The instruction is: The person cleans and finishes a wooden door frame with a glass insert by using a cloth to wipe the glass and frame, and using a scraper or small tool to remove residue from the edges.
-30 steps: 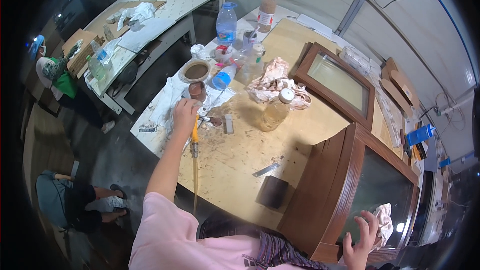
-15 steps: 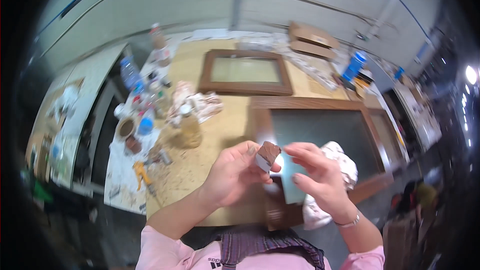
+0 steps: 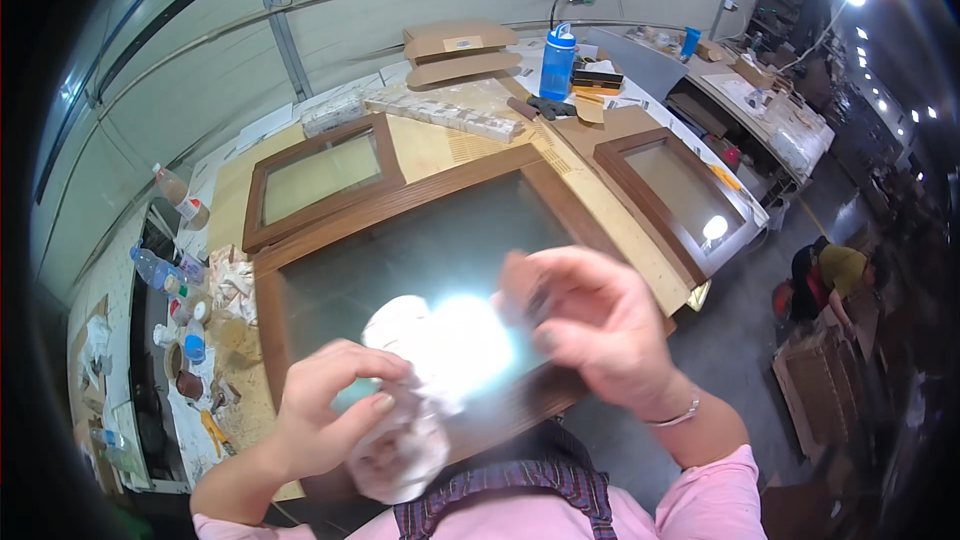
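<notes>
My left hand [image 3: 325, 415] grips a crumpled white rag [image 3: 405, 445] low over the near edge of a large brown wooden frame with a dark glass pane [image 3: 420, 240]. My right hand [image 3: 600, 330] hovers just to the right of it, blurred by motion. Its fingers are closed on a small brown block [image 3: 525, 288]. A bright glare on the glass [image 3: 470, 340] lies between the two hands and hides part of the rag.
Two smaller framed panes lie on the wooden table, one at the back left [image 3: 320, 175] and one at the right [image 3: 680, 190]. A blue bottle [image 3: 557, 60] and cardboard boxes [image 3: 460, 45] stand at the far edge. Bottles and jars [image 3: 170, 275] crowd the left. A person [image 3: 830, 275] crouches on the floor at the right.
The view has swung from the cluttered left end of the table to the large frame. My hands have come together in front of me, and the left one now holds the white rag.
</notes>
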Tool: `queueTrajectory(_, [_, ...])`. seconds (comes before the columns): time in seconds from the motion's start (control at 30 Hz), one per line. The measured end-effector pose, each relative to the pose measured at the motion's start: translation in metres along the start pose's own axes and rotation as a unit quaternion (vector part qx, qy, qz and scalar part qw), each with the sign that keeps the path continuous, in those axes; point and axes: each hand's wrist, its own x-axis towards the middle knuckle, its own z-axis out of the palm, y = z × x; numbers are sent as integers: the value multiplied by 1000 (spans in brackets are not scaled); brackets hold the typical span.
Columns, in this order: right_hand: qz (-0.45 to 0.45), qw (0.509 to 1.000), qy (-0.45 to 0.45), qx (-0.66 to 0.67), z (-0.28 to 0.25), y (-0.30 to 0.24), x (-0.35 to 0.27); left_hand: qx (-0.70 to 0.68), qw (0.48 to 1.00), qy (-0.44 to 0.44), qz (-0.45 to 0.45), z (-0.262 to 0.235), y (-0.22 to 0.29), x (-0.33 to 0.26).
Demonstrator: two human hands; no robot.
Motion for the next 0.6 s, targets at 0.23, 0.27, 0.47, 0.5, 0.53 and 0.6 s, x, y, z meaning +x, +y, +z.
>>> queueTrajectory(0.23, [-51, 946, 152, -281, -201, -26, 55, 295, 953, -2, -71, 62, -14, 27])
queueTrajectory(0.27, [-54, 946, 144, -286, -217, -21, 67, 315, 946, 15, -74, 69, -12, 27])
queueTrajectory(0.47, [-94, 915, 28, -391, -260, 2, 131, 351, 931, 48, -89, 82, -17, 31])
queueTrajectory(0.5, [-102, 915, 16, -390, -264, 6, 138, 355, 929, 48, -88, 83, -17, 32])
queueTrajectory(0.53, [-111, 914, 5, -390, -269, 12, 145, 352, 930, 55, -91, 84, -17, 34])
queueTrajectory(0.6, [-105, 910, 1, -400, -275, 16, 157, 358, 927, 50, -100, 84, -16, 33])
